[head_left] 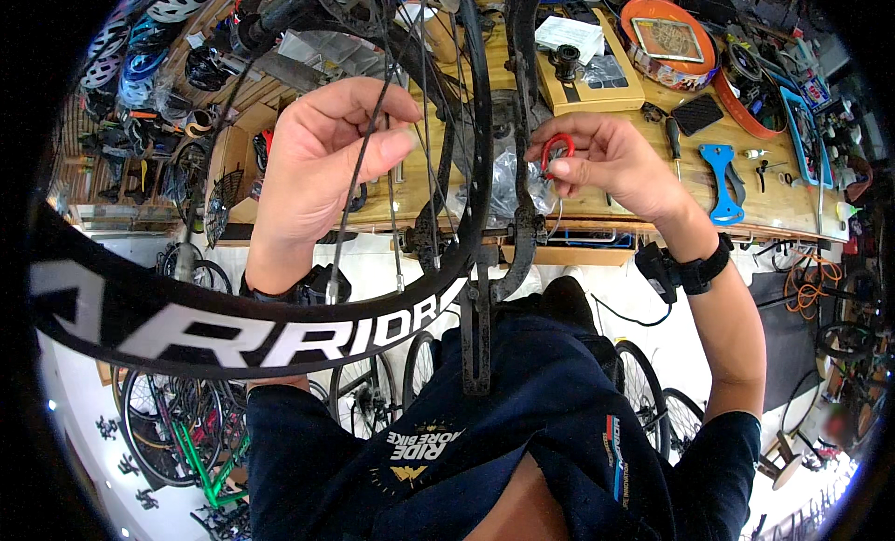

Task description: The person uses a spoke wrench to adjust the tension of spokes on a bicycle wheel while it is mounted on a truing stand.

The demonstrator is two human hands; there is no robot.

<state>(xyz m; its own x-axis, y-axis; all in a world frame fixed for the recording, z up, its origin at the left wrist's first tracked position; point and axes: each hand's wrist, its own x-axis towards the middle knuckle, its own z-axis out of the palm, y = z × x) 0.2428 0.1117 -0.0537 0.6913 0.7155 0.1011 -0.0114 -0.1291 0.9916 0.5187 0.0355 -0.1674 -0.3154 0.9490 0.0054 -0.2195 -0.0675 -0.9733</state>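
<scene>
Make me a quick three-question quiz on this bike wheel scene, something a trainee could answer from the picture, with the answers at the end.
1. True or false: the right hand holds a small red tool.

2. What is the main colour of the wide-ended tool lying on the bench, just right of the black-handled screwdriver?
A) green
B) blue
C) white

3. Fill in the missing word: in this view, a thin dark ____ of the wheel crosses in front of the left hand.

Key: 1. True. 2. B. 3. spoke.
</scene>
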